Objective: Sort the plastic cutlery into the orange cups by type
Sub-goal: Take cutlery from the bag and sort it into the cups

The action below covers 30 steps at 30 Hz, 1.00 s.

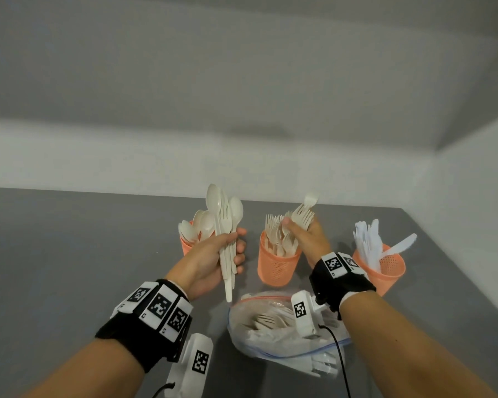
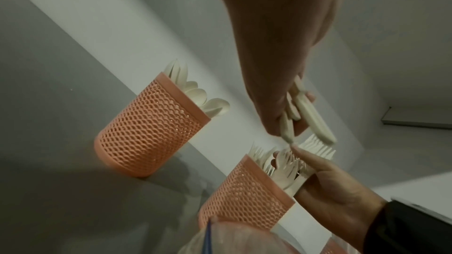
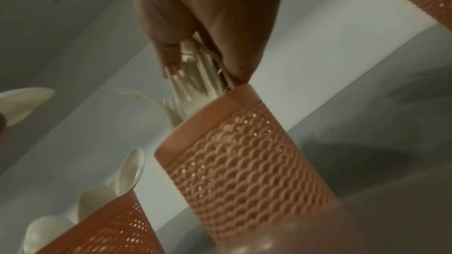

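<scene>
Three orange mesh cups stand in a row on the grey table. The left cup (image 1: 186, 246) holds cream spoons, the middle cup (image 1: 276, 265) cream forks, the right cup (image 1: 385, 268) white knives. My left hand (image 1: 227, 254) grips an upright bundle of spoons and forks (image 1: 226, 225) between the left and middle cups. My right hand (image 1: 302, 234) holds a bunch of forks (image 1: 302, 215) just above the middle cup's rim. The left wrist view shows the bundle's handles (image 2: 315, 121) sticking out below my left hand; the right wrist view shows the forks (image 3: 195, 76) over the cup's rim (image 3: 210, 113).
A clear zip bag (image 1: 273, 326) with more cutlery lies on the table in front of the cups, between my forearms. White wall runs close behind the cups. The table's right edge (image 1: 454, 271) passes near the right cup. Bare grey table spreads to the left.
</scene>
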Tool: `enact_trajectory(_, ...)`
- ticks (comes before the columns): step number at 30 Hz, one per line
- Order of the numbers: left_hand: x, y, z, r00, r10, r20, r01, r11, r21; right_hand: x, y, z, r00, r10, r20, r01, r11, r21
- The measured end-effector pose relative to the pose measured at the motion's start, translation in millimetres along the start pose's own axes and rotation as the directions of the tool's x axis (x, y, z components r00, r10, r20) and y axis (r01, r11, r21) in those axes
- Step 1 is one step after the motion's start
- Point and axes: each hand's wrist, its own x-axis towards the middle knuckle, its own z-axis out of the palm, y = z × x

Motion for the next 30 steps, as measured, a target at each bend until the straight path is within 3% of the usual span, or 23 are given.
enact_trajectory(2, 0.9, 0.1, -0.5, 1.0, 0.007, 0.016, -0.007, 1.0, -0.014, -1.9, -4.9, -4.1, 0.999, -0.029, 0.027, 0.026, 0.993, 0.116)
enact_trajectory(5, 1.2, -1.5, 0.8, 0.999, 0.006, 0.033, -0.005, 1.0, -0.029, 0.7, -13.4, -6.6, 0.995, -0.079, -0.063, 0.09, 0.978, 0.188)
enact_trajectory(7, 1.5, -3.6, 3.0, 0.999, 0.007, 0.044, -0.005, 0.999, -0.032, 4.0, -14.3, -6.1, 0.989, -0.098, -0.115, 0.109, 0.989, 0.095)
enact_trajectory(11, 1.4, -7.2, 6.2, 0.998, 0.004, 0.071, 0.002, 0.997, -0.08, 1.8, -4.1, -8.5, 0.995, -0.098, -0.027, 0.085, 0.947, -0.31)
enact_trajectory(13, 1.0, -6.9, 6.4, 0.997, 0.004, 0.081, 0.005, 0.994, -0.106, -0.9, -7.3, -9.8, 0.978, -0.202, -0.049, 0.168, 0.908, -0.383)
enact_trajectory(15, 0.0, -7.4, 6.5, 0.995, 0.002, 0.095, 0.009, 0.994, -0.113, -8.1, -24.4, -5.8, 0.919, -0.387, -0.071, 0.324, 0.848, -0.42)
enact_trajectory(17, -0.7, -8.2, 8.5, 0.994, 0.004, 0.107, 0.006, 0.995, -0.095, -18.5, -46.5, 2.5, 0.869, -0.495, -0.015, 0.452, 0.806, -0.383)
enact_trajectory(19, -1.3, -9.4, 13.5, 0.994, 0.005, 0.106, 0.0, 0.999, -0.047, -32.9, -63.4, 14.5, 0.887, -0.44, 0.141, 0.461, 0.829, -0.317)
enact_trajectory(21, -0.1, -11.7, 19.5, 0.994, 0.005, 0.109, -0.008, 1.0, 0.026, -47.2, -68.8, 28.5, 0.92, -0.268, 0.286, 0.356, 0.876, -0.325)
enact_trajectory(24, 2.1, -15.9, 23.0, 0.991, 0.025, 0.134, -0.041, 0.992, 0.117, -55.7, -62.9, 38.9, 0.955, -0.124, 0.27, 0.227, 0.89, -0.396)
enact_trajectory(27, 3.7, -21.0, 20.3, 0.992, 0.038, 0.124, -0.055, 0.989, 0.139, -58.9, -62.5, 37.8, 0.951, 0.037, 0.308, 0.077, 0.934, -0.349)
enact_trajectory(30, 3.7, -26.8, 22.5, 0.99, 0.043, 0.137, -0.066, 0.984, 0.168, -62.2, -60.3, 38.3, 0.946, 0.063, 0.32, 0.071, 0.919, -0.389)
